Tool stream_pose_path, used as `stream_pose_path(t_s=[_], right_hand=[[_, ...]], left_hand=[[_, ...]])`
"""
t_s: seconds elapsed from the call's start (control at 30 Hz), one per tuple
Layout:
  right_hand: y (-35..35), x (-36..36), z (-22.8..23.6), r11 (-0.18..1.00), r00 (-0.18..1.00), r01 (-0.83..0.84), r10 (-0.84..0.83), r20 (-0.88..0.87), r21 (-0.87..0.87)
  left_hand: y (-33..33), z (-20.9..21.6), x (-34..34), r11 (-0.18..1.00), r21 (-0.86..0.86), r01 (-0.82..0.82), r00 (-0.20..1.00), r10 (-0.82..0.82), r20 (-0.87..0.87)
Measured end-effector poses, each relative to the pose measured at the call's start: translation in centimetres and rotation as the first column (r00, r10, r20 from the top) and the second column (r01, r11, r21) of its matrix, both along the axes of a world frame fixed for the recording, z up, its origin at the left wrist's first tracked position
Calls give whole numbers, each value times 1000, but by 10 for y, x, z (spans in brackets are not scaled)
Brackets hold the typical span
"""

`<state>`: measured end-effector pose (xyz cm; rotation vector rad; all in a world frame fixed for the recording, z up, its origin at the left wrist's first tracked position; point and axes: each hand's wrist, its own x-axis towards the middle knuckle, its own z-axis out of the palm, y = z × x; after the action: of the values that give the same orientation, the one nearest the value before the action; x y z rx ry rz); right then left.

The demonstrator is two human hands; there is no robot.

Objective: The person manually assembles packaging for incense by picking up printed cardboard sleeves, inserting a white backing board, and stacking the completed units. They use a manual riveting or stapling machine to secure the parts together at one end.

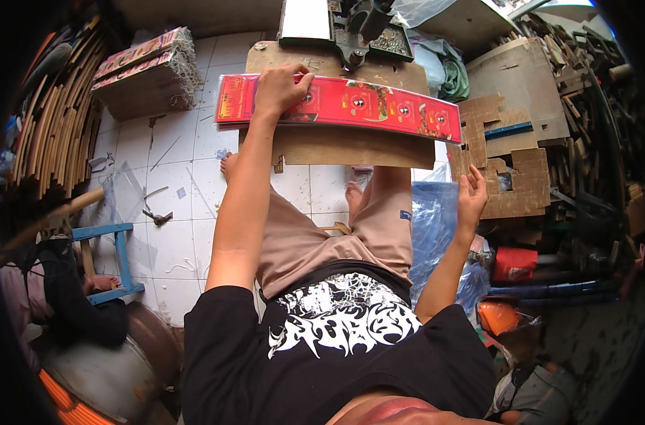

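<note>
A long red printed plastic strip (379, 106), seemingly several layers thick, lies across the brown wooden board (351, 149) in front of me. My left hand (283, 92) rests on its left part, with the fingers curled down at the far edge; the fingertips are partly hidden. Just below and beyond the strip's right end, my right hand (471, 198) is raised, fingers loosely bent and apart, holding nothing. Behind the strip, above the board, stands a dark metal press (358, 42).
A bundle of printed sheets (145, 71) stands on the tiled floor at left. Cut brown boards (507, 163) and clear blue plastic (436, 234) lie to the right. A blue stool frame (120, 255) stands by a person's foot (104, 283) at lower left. Stacked wood strips line both sides.
</note>
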<state>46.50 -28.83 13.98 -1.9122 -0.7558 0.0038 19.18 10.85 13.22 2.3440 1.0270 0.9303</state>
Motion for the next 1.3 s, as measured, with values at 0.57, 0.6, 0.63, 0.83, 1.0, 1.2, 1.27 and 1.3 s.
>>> stream_pose_path(t_s=[0.57,0.6,0.63,0.83,1.0,1.2,1.27,1.3], right_hand=[[87,38,-9,875,920,246,-76,385,-416],[90,45,-11,852,928,251,-78,363,-459],[89,51,-13,850,933,242,-72,353,-468],[90,70,-16,899,994,83,-106,-29,-430],[85,78,-20,922,996,50,-73,-44,-385],[93,74,-19,951,997,76,-66,44,-300],[97,80,-24,959,998,60,-49,47,-279],[98,81,-26,964,994,67,-44,97,-258]], left_hand=[[0,-1,-4,1000,15,17,998,-18,58],[1,0,-4,1000,1,18,998,-18,53],[1,-1,-3,1000,-11,20,999,-19,49],[1,-3,-4,999,-46,-5,1000,6,26],[1,-3,0,1000,23,-5,1000,6,-6],[2,4,-2,1000,17,-5,999,6,-39],[-2,4,-3,1000,-5,-9,997,9,-71],[-2,5,1,1000,-9,0,998,-1,-69]])
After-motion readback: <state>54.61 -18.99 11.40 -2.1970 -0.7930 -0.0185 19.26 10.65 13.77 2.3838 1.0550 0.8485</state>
